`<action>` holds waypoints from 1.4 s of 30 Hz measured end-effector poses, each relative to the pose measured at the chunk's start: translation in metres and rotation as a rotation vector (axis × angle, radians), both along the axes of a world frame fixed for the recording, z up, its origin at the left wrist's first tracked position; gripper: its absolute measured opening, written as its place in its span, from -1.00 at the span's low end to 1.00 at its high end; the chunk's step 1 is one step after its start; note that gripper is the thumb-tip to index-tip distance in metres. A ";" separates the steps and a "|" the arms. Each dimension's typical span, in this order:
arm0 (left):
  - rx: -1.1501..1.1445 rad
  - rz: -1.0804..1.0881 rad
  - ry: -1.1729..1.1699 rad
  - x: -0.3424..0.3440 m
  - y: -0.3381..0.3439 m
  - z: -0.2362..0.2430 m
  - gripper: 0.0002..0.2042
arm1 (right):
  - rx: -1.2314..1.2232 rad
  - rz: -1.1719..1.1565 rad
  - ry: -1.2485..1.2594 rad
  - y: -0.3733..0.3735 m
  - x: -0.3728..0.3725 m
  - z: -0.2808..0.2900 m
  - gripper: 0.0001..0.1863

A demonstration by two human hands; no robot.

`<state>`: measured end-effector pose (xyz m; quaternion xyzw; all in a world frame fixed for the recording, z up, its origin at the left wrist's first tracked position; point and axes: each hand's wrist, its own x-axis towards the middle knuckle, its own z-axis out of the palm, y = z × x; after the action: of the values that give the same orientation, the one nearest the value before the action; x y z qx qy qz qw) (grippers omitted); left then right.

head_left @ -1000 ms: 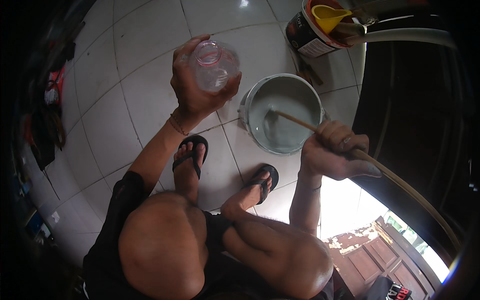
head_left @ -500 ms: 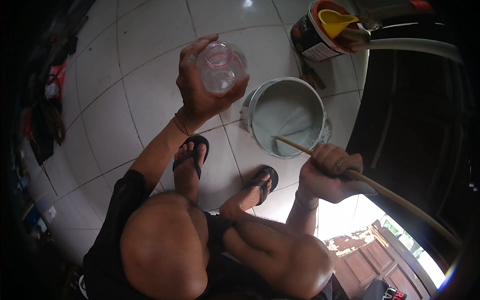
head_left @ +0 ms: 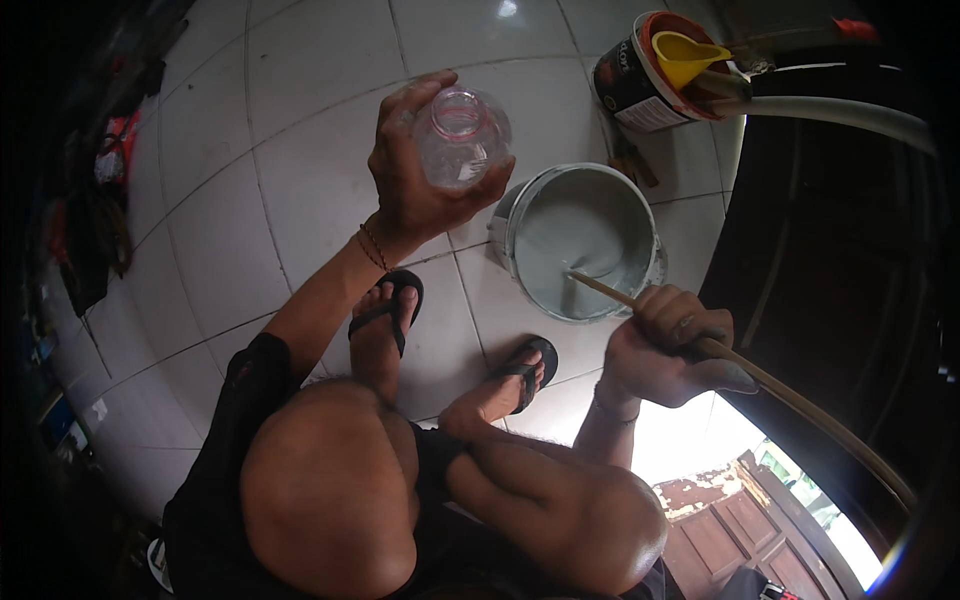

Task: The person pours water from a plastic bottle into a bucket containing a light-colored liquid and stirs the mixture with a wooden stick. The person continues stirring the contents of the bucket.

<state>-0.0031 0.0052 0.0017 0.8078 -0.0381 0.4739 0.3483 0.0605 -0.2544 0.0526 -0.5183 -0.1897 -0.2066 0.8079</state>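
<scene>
My left hand (head_left: 405, 165) is wrapped round a clear plastic bottle (head_left: 462, 145) with a pinkish neck, its open mouth facing up toward the camera, held above the floor to the left of a white bucket (head_left: 502, 228). The bucket holds pale grey, smooth liquid (head_left: 590, 225). My right hand (head_left: 670, 345), smudged grey on the thumb, is closed round a long, thin wooden stick (head_left: 800, 398). The stick's far end sits in the liquid, toward the lower part of the bucket, and its other end runs down to the right.
A dark paint pail (head_left: 640, 95) holding a yellow funnel (head_left: 680, 58) and tools stands behind the bucket, near a pale hose (head_left: 830, 112). A dark door (head_left: 800, 240) is at right, a worn brown door (head_left: 740, 530) at lower right, assorted items (head_left: 118, 150) along the left edge.
The stick's tip has moved round within the liquid, toward the bucket's lower side, and my right hand has shifted down. My left hand and bottle appear slightly further right, as does the surrounding scene.
</scene>
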 end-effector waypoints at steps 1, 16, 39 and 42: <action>-0.003 0.004 0.004 0.001 -0.001 0.001 -0.11 | 0.004 0.010 -0.010 0.002 -0.003 0.002 -0.21; -0.006 0.006 0.002 0.000 0.001 -0.004 -0.13 | 0.044 -0.099 0.024 0.019 -0.025 0.006 -0.25; -0.023 -0.014 0.003 0.001 -0.001 -0.003 -0.12 | -0.053 -0.283 0.051 0.022 -0.027 0.014 -0.32; 0.004 -0.009 0.011 -0.002 0.001 0.001 -0.12 | 0.012 -0.227 0.073 0.028 -0.034 0.009 -0.31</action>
<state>-0.0052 0.0062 0.0024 0.8110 -0.0408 0.4677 0.3490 0.0269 -0.2261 0.0620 -0.5389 -0.0989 -0.2788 0.7887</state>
